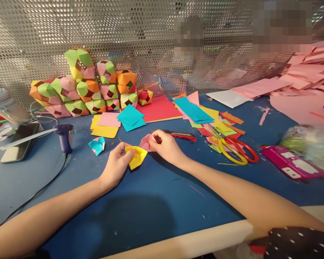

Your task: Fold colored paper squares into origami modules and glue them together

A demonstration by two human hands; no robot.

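Observation:
My left hand (pixel 116 162) is closed on a folded yellow paper piece (pixel 136 158), its thumb lying on the folds. Just to the right, my right hand (pixel 164 145) pinches a folded pink paper piece (pixel 145 143). The two pieces are held close to each other above the blue table; whether they touch I cannot tell. Left of my hands lies a small folded piece in blue and pink paper (pixel 97 145). Behind my right hand is a red and black utility knife (pixel 181 135).
Folded paper balls (pixel 88 90) are stacked at the back left. A glue gun (pixel 64 138) with a trailing cord stands left, near a phone (pixel 18 144) and a bottle (pixel 8 102). Scissors (pixel 233 149), coloured paper sheets (pixel 162 109) and a magenta packet (pixel 291 162) lie right and behind.

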